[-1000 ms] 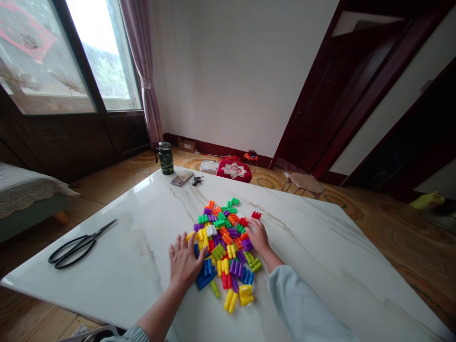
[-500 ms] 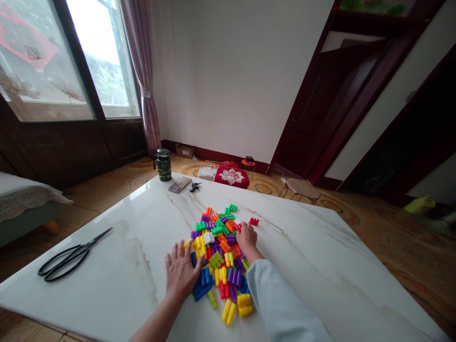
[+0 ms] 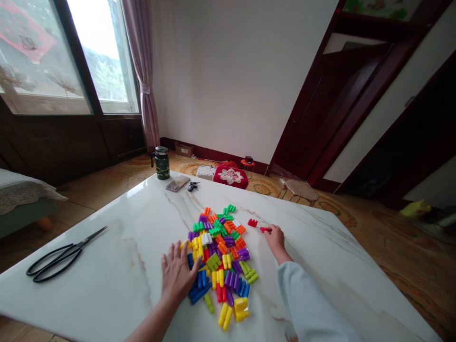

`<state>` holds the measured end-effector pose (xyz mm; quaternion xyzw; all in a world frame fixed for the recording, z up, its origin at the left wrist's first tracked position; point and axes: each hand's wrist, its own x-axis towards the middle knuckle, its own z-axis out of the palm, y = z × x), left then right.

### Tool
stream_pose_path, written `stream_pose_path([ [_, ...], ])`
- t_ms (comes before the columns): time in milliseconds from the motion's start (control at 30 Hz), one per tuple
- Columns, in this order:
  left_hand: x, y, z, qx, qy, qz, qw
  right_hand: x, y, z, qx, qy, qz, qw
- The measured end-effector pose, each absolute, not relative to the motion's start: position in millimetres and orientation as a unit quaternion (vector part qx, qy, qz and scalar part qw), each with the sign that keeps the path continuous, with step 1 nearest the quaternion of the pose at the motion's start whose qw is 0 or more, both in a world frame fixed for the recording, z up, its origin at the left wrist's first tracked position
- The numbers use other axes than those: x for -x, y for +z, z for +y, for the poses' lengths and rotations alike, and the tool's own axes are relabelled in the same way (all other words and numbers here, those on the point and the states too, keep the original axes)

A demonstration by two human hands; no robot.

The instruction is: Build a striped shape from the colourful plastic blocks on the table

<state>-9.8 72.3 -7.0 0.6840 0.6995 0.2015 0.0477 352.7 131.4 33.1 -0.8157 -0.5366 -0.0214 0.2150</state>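
A heap of coloured plastic building blocks [image 3: 214,261] lies on the white marbled table [image 3: 121,285], mixed in yellow, purple, green, orange, blue, red and white. My left hand [image 3: 177,271] rests at the heap's left edge with its fingers spread, touching blue and yellow pieces. To the right of the heap, my right hand [image 3: 275,242] pinches a red building block [image 3: 264,229], partly covered by the fingers. Just beyond it on the table sits another red block [image 3: 252,222], apart from the heap.
Black-handled scissors [image 3: 67,255] lie at the table's left. Toward the far corner are a dark green flask [image 3: 162,163], a phone [image 3: 177,183] and keys [image 3: 193,186]. Past the table stand a red flowered stool [image 3: 231,176] and a tan stool [image 3: 301,190].
My right hand has drawn a red block out of the heap and moved right with it, close to the other red block. My left hand stays at the heap's edge.
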Motion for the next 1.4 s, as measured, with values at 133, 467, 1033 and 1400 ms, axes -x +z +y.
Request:
stream_pose_path([
  [133,10.0,-8.8,72.0,-0.686,0.207,0.696,0.047,-367.5,31.7,143.3,0.831,-0.012,-0.528,0.176],
  [467,10.2,-11.9,73.4,-0.687,0.211,0.695,0.041,-355.3,35.1,178.5,0.828,0.012,-0.546,0.124],
  [1033,12.1,-14.7,73.3,-0.688,0.221,0.690,0.036,-339.7,34.4,179.1,0.820,0.024,-0.560,0.118],
  [1400,11.7,-9.2,71.8,-0.686,0.216,0.693,0.046,-333.9,25.7,159.3,0.813,-0.005,-0.539,0.218],
])
